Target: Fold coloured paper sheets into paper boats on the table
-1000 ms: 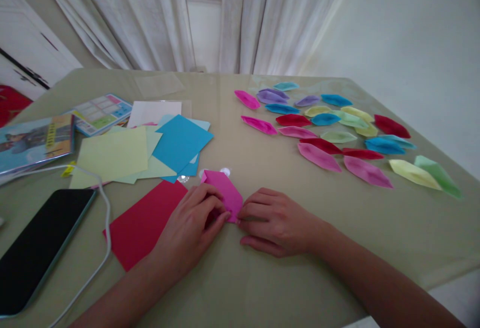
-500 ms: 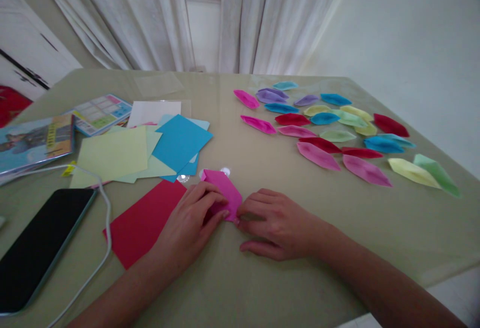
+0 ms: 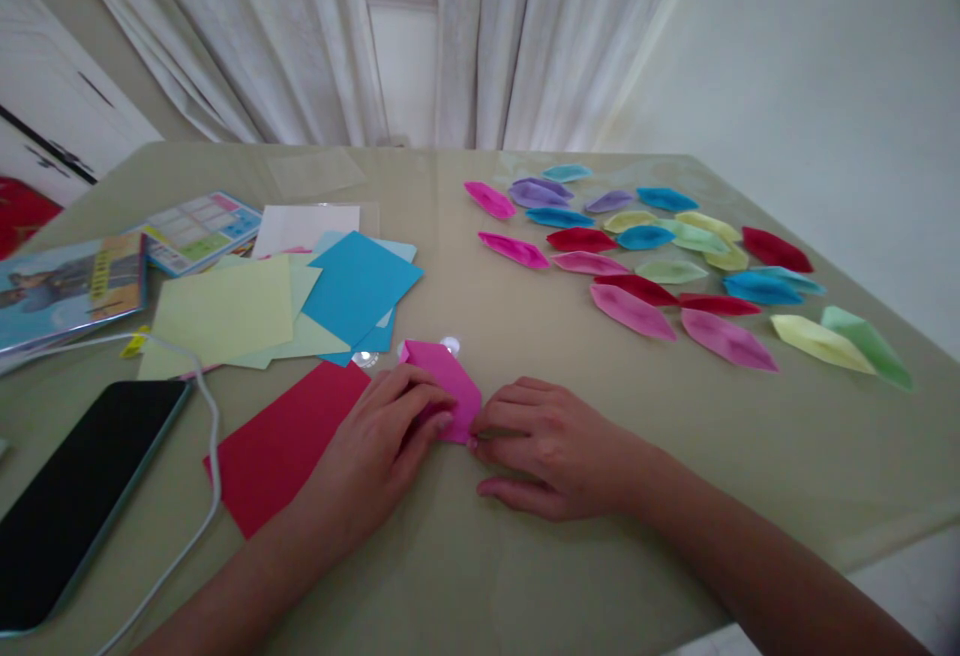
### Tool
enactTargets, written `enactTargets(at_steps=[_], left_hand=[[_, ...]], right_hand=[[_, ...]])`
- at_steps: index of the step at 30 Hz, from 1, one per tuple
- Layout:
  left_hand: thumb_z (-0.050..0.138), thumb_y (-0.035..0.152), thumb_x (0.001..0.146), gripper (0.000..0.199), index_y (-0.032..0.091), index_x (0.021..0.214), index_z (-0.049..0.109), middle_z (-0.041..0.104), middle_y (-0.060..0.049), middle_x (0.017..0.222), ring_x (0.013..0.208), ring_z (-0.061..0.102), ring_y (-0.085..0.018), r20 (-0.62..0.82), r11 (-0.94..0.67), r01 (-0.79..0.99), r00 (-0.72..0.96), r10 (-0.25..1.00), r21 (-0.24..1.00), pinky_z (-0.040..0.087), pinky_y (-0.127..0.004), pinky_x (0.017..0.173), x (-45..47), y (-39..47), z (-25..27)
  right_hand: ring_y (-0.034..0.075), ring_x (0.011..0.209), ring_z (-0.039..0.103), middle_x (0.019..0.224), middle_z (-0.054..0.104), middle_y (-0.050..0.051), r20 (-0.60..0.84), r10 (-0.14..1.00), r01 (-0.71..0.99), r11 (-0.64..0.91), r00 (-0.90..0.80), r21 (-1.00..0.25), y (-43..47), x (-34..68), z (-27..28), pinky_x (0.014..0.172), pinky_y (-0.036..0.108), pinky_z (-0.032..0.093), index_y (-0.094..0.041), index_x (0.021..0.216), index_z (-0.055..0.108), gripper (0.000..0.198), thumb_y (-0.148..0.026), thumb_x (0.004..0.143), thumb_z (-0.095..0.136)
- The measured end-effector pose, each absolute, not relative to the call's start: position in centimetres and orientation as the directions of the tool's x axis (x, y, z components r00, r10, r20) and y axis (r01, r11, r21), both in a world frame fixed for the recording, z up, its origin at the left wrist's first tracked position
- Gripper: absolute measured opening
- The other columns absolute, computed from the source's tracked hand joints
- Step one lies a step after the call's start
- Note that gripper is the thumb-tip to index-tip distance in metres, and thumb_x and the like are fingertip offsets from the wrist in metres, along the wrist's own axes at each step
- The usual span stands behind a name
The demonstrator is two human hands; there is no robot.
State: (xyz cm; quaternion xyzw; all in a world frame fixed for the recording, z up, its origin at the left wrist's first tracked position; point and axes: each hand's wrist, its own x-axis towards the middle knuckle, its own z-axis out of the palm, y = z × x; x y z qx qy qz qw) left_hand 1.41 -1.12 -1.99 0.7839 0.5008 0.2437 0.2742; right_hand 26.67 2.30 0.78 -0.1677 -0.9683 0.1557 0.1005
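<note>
A partly folded pink paper (image 3: 448,376) lies on the olive table (image 3: 525,576) in front of me. My left hand (image 3: 382,446) presses its near left part with the fingertips. My right hand (image 3: 544,446) pinches its near right corner between thumb and fingers. The near end of the paper is hidden under my fingers. A red paper sheet (image 3: 289,441) lies flat beside my left hand, partly under my wrist.
Several folded paper boats (image 3: 645,266) in many colours lie at the right. Loose blue (image 3: 360,286) and pale green sheets (image 3: 225,311) sit at the left, with booklets (image 3: 75,281) behind. A dark phone (image 3: 79,496) with a white cable (image 3: 214,456) lies near left.
Both hands stay on the pink paper, with only small finger shifts along its near edge. The view has drifted slightly.
</note>
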Motion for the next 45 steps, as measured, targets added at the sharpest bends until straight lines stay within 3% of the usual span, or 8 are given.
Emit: enactTargets(at_steps=[4,14,21,26,29,34,45], left_hand=[[0.062,0.025,0.103,0.010,0.026,0.112,0.066,0.063,-0.006,0.120,0.114,0.057,-0.029,0.114,-0.348,0.710,0.356,0.927,0.612,0.050,-0.046,0.098,1.8,-1.2,-2.1],[0.049,0.022,0.109,0.026,0.030,0.123,0.069,0.065,-0.004,0.126,0.118,0.061,-0.023,0.120,-0.411,0.664,0.438,0.891,0.624,0.052,-0.039,0.101,0.6,-1.2,-2.1],[0.044,0.007,0.102,0.042,0.030,0.127,0.068,0.071,-0.003,0.130,0.119,0.067,-0.022,0.202,-0.537,0.680,0.511,0.836,0.499,0.055,-0.035,0.100,-0.8,-1.5,-2.0],[0.046,0.015,0.105,0.021,0.024,0.105,0.066,0.071,-0.006,0.112,0.108,0.066,-0.023,0.348,-0.464,0.719,0.318,0.882,0.517,0.054,-0.036,0.095,-1.3,-1.3,-1.3],[0.047,0.024,0.106,0.015,0.022,0.112,0.062,0.067,-0.009,0.117,0.110,0.064,-0.028,0.318,-0.355,0.806,0.220,0.922,0.473,0.052,-0.045,0.097,-1.6,-0.6,-1.6],[0.046,0.034,0.110,0.032,0.022,0.136,0.059,0.063,-0.012,0.137,0.125,0.058,-0.032,0.212,-0.345,0.862,0.283,0.935,0.371,0.045,-0.055,0.112,-2.1,0.0,-2.6],[0.058,0.039,0.105,0.025,0.026,0.126,0.062,0.067,-0.009,0.133,0.123,0.061,-0.031,0.218,-0.356,0.822,0.285,0.933,0.445,0.046,-0.052,0.109,-2.0,-0.2,-2.6]], right_hand=[[0.023,0.107,0.067,0.110,0.076,0.010,0.147,0.365,0.299,0.891,-0.919,-0.343,2.2,26.6,0.8,0.099,0.039,0.050,-0.016,0.112,0.076,0.027,-0.040,0.106,0.066],[0.022,0.104,0.068,0.109,0.078,0.008,0.113,0.377,0.328,0.893,-0.919,-0.308,2.1,26.7,1.2,0.097,0.038,0.048,-0.018,0.102,0.075,0.025,-0.037,0.108,0.060],[0.023,0.104,0.064,0.115,0.073,0.010,0.131,0.367,0.316,0.901,-0.921,-0.298,2.4,26.4,0.6,0.094,0.040,0.049,-0.017,0.125,0.070,0.032,-0.042,0.108,0.061],[0.022,0.105,0.063,0.118,0.071,0.009,0.123,0.365,0.314,0.898,-0.923,-0.309,2.5,26.6,0.5,0.094,0.039,0.048,-0.017,0.120,0.072,0.030,-0.042,0.108,0.062],[0.021,0.101,0.063,0.114,0.072,0.008,0.142,0.368,0.313,0.900,-0.919,-0.304,2.6,26.9,0.6,0.091,0.038,0.048,-0.017,0.111,0.073,0.026,-0.041,0.108,0.062],[0.021,0.097,0.063,0.101,0.074,0.007,0.163,0.403,0.353,0.897,-0.901,-0.265,3.2,27.5,0.6,0.092,0.037,0.047,-0.018,0.096,0.071,0.028,-0.041,0.108,0.061],[0.022,0.091,0.063,0.100,0.073,0.009,0.212,0.531,0.482,0.842,-0.821,-0.241,4.1,28.1,0.0,0.088,0.037,0.049,-0.017,0.097,0.069,0.026,-0.039,0.108,0.061]])
